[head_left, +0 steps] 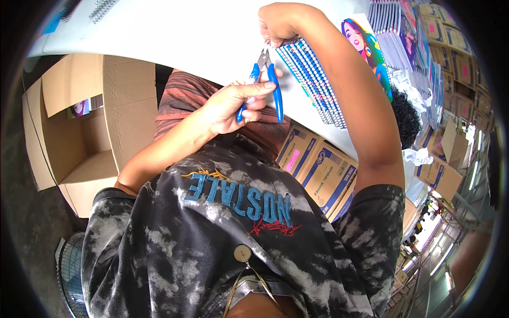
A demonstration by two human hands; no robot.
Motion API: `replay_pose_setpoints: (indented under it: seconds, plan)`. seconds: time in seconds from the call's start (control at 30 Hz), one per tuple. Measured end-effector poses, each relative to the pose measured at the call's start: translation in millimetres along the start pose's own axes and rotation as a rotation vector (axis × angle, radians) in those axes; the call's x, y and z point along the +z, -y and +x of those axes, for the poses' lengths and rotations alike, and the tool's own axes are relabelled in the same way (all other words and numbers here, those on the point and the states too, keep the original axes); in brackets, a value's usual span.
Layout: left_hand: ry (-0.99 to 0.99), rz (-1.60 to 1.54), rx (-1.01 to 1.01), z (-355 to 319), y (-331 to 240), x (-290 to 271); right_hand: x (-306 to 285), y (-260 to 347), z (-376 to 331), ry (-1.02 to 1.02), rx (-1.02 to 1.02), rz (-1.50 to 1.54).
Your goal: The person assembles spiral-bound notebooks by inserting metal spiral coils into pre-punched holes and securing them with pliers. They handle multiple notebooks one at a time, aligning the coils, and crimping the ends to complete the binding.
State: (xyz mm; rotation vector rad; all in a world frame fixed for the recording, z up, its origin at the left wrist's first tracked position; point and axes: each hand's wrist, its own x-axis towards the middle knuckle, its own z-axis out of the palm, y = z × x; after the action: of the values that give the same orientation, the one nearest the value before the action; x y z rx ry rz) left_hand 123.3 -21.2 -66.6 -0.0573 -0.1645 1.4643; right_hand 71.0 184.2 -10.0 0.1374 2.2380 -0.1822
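Note:
My left hand [233,105] is closed around blue-handled cutting pliers [278,93], thumb across the handles. Their metal jaws point up at the near-left end of a stack of spiral notebooks [313,82], just under the fingers of my right hand [275,26]. That hand reaches over from the right, its fingers curled at the end of the spiral bindings. What those fingers pinch is hidden. White wire coils run along the stack's edge facing me. A notebook with a colourful illustrated cover [366,47] lies behind my right forearm.
The white table [175,32] has loose black coils [103,9] at its far left. An open cardboard box [130,111] stands at left, closed cartons [323,169] below the table edge. More notebooks [387,24], crumpled paper [419,156] and a person's dark hair [407,114] are at right.

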Motion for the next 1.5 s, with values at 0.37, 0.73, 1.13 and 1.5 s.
replay_pose_setpoints:
  seconds: [0.37,0.73,1.13,1.5]
  plan:
    - [-0.239,0.199,0.006,9,-2,-1,-6,-10,6,0.089,-0.278,-0.030]
    - [-0.376,0.231,-0.009,24,4,4,-14,16,-13,0.044,0.056,-0.084]
    - [-0.561,0.655,-0.065,23,1,28,-10,-1,4,0.042,-0.103,-0.087]
    - [-0.537,0.730,-0.065,17,-3,27,-9,-5,2,0.003,-0.093,0.002]
